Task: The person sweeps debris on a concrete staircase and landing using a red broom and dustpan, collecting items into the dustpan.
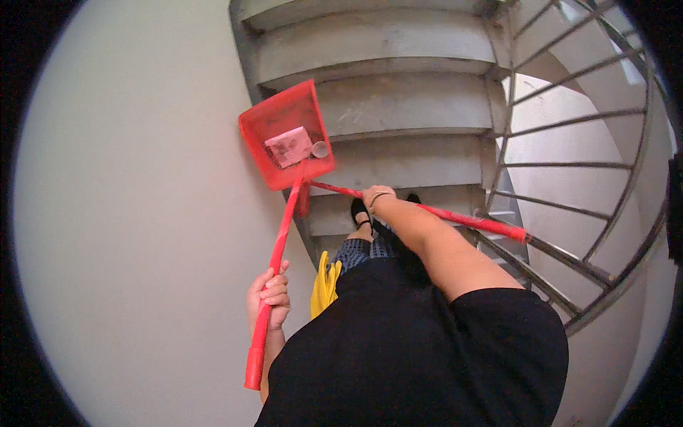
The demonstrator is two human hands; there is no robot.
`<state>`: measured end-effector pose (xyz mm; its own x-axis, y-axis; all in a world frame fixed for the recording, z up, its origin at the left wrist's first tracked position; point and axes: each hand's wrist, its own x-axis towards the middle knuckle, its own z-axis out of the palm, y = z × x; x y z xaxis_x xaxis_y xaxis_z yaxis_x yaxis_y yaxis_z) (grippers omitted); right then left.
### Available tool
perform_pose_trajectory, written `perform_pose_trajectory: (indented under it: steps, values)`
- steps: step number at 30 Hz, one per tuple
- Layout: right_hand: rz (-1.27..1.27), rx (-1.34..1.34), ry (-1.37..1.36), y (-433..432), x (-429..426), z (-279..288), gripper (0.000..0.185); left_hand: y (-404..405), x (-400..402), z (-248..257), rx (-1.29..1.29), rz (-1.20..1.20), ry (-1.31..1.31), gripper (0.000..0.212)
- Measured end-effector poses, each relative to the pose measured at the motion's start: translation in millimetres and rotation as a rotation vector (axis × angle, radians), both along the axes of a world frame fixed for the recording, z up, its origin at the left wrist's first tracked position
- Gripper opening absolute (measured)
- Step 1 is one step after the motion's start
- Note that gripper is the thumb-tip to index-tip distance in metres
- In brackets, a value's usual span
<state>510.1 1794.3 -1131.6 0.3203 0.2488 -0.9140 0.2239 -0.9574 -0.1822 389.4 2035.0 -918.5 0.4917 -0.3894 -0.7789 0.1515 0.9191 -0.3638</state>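
Note:
My left hand (271, 299) is wrapped around the red handle of a long-handled dustpan, near its lower end. The red plastic dustpan (277, 107) is held up beside the wall, over the stair treads. In its pan lie a pink folded piece (290, 147) with dark marks, a small round pale item (320, 150) and some dark debris. My right hand (378, 195) grips a second red pole (469, 220), which slants from behind the dustpan to the right railing. That pole's far end is hidden behind the dustpan. A yellow rubber glove (324, 285) hangs at my left hip.
Grey curved stairs (405, 101) run in front of me and under my feet, in black shoes (361, 208). A plain pale wall (139, 213) bounds them on the left. On the right stands a metal railing (573, 120) with several bars and an opening beyond it.

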Motion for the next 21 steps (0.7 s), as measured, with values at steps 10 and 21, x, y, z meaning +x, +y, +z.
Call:
perform_pose_trajectory:
  steps: [10, 21]
  values:
    - [-0.499, -0.349, -0.116, -244.7, -94.3, 119.5, 0.036, 53.9, 23.5, -7.4, -0.148, -0.139, -0.037, 0.034]
    - [-0.929, -0.159, -0.29, -280.9, -148.1, 77.5, 0.034, -21.4, 31.9, 67.1, -0.172, -0.219, 0.019, 0.036]
